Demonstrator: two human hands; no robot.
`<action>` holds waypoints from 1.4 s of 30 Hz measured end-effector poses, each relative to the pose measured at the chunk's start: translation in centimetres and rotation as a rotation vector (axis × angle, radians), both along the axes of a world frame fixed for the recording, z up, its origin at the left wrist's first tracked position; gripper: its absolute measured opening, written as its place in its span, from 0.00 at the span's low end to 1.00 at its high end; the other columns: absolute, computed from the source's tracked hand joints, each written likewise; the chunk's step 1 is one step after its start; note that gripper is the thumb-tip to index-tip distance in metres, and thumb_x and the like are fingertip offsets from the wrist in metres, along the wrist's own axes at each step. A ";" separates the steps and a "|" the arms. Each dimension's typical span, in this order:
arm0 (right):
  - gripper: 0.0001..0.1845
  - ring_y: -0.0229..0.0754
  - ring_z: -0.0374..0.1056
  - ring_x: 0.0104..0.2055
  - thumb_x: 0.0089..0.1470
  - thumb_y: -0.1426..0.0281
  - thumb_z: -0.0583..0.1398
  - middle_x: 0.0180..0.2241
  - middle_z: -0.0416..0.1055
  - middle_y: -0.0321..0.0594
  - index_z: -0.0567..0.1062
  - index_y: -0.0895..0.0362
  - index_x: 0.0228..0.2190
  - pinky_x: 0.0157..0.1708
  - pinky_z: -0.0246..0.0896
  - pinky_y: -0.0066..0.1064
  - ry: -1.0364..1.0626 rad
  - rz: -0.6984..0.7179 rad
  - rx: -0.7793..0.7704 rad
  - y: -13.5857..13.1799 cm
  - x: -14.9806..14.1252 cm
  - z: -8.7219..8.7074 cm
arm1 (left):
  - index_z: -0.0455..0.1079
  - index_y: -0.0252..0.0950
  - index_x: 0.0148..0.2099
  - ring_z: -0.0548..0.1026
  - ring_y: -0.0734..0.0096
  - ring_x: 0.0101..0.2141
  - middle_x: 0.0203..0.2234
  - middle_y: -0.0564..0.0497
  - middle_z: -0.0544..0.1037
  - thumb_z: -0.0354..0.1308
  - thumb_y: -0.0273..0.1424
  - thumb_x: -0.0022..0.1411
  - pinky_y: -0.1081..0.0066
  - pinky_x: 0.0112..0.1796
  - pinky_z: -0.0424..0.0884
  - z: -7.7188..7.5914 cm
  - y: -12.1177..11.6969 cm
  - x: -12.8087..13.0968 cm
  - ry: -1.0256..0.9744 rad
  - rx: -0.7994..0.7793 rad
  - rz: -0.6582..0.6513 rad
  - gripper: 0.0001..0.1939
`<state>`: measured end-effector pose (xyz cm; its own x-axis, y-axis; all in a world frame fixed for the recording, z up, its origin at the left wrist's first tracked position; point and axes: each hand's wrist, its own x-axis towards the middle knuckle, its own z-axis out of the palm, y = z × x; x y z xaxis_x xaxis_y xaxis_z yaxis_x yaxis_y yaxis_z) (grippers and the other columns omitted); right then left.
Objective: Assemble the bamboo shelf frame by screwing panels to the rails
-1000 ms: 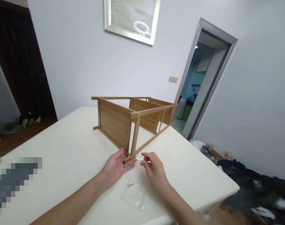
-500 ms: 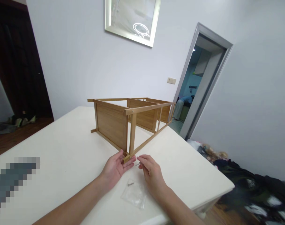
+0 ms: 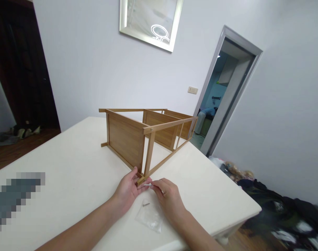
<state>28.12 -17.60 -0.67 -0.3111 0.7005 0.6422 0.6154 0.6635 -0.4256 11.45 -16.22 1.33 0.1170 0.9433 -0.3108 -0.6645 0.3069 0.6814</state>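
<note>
A wooden shelf rack (image 3: 125, 141) lies on its side on the white table, its near lower leg end (image 3: 141, 180) towards me. My left hand (image 3: 126, 191) is palm up at that leg end, fingers beneath the wood and thumb up against the board, supporting it. Between the thumb and fingertips of my right hand (image 3: 169, 195) is a thin silver metal rod (image 3: 148, 184). Its tip points left, close to the leg end; I cannot tell whether it touches. Below both hands a screw (image 3: 146, 205) lies at a clear plastic bag (image 3: 150, 219).
The white table (image 3: 201, 195) extends around the rack, with its corner at the right. A pixelated dark patch (image 3: 15, 198) covers something at the left. Dark clothes (image 3: 279, 205) are heaped beyond the right edge. A doorway (image 3: 221, 87) stands behind.
My right hand has moved slightly left, bringing the metal rod closer to the leg end and turning it more level. My left hand stays under the leg.
</note>
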 end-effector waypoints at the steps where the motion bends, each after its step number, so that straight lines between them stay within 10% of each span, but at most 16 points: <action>1: 0.08 0.40 0.71 0.31 0.61 0.72 0.58 0.28 0.75 0.39 0.79 0.54 0.37 0.32 0.65 0.28 -0.018 -0.016 -0.005 0.0 0.0 -0.1 | 0.69 0.30 0.38 0.81 0.59 0.32 0.32 0.39 0.80 0.52 0.34 0.67 0.60 0.39 0.78 0.0 0.0 0.0 -0.004 0.000 0.002 0.11; 31: 0.12 0.40 0.58 0.27 0.60 0.82 0.53 0.23 0.64 0.38 0.70 0.57 0.28 0.24 0.46 0.33 -0.469 -0.112 0.476 -0.9 -0.3 1.0 | 0.69 0.29 0.39 0.81 0.59 0.32 0.29 0.39 0.81 0.49 0.40 0.68 0.61 0.42 0.77 0.7 -0.2 -0.2 -0.082 -0.007 -0.078 0.17; 42: 0.14 0.40 0.61 0.26 0.63 0.78 0.51 0.23 0.67 0.40 0.75 0.58 0.32 0.23 0.51 0.33 -0.428 -0.076 0.416 -0.8 -0.2 1.3 | 0.71 0.26 0.40 0.82 0.61 0.34 0.32 0.37 0.82 0.48 0.20 0.64 0.62 0.44 0.77 -0.1 -0.1 0.0 -0.051 0.033 -0.096 0.10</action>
<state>27.94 -18.42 0.59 -0.5615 0.4480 0.6957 0.7271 0.6685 0.1564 11.44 -16.28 1.22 0.2221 0.9365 -0.2712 -0.6675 0.3488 0.6578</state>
